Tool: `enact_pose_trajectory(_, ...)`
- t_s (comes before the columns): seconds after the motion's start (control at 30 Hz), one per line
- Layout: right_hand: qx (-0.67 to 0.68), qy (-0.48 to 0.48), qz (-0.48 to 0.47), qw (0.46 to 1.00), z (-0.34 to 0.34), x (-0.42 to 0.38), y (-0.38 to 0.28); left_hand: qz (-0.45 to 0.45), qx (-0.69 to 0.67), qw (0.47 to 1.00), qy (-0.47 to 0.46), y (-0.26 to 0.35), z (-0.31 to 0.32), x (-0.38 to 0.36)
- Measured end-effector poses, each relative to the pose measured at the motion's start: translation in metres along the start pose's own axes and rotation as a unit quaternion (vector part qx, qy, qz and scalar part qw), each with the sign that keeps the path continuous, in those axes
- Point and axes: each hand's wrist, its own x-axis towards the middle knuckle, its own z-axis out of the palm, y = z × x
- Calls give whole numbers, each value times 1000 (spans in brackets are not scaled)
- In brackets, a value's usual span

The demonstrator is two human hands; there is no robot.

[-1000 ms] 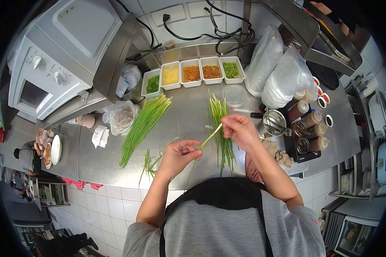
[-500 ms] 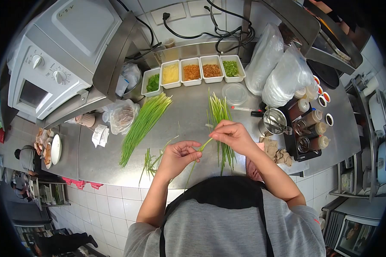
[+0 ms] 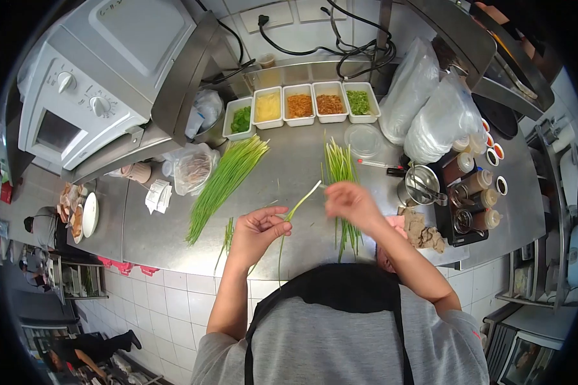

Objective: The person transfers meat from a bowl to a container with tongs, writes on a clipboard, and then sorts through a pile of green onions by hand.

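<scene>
Right hand (image 3: 353, 204) moved off the stalk (image 3: 303, 200), blurred beside its pale tip, finger opening unclear, left hand (image 3: 255, 237) pinching the stalk, tilted between two green bunches (image 3: 227, 183) on the counter (image 3: 289, 151)

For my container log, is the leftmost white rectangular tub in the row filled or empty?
Partly filled: chopped green leaves lie inside the white rectangular tub, while bare white inner wall shows above them.

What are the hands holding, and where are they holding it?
The left hand pinches a green onion stalk partway along, between its white end and green leaves. The right hand is too blurred to tell.
</scene>
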Motion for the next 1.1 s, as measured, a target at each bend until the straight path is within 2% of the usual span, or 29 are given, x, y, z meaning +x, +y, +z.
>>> enact_pose_trajectory(0.07,-80,-150,12,985,21,-8,6,7,-3,1000,3,0,3,2)
enact_pose_trajectory(0.17,-166,-189,-34,967,34,-9,-5,11,-20,1000,-11,5,9,2)
enact_pose_trajectory(0.27,68,-99,37,992,35,0,-31,3,-3,1000,-9,4,13,3)
enact_pose_trajectory(0.37,40,-28,22,999,25,10,-25,7,19,1000,-5,3,18,5)
enact_pose_trajectory(0.57,-100,33,-106,989,41,-1,-45,3,28,999,-31,1,21,12)
enact_pose_trajectory(0.77,-98,80,-198,972,43,-4,-47,6,44,999,-9,6,18,8)
enact_pose_trajectory(0.87,-77,117,-240,961,46,-2,-51,26,123,992,-20,6,17,5)
enact_pose_trajectory(0.97,-21,145,-234,961,34,-2,-53,33,200,979,-15,-6,4,3)
enact_pose_trajectory(1.03,70,170,-195,963,23,-4,-64,-26,337,941,-12,-11,-14,-1)
enact_pose_trajectory(1.1,132,199,-173,955,10,-3,-71,-93,482,871,-4,-23,-37,-7)
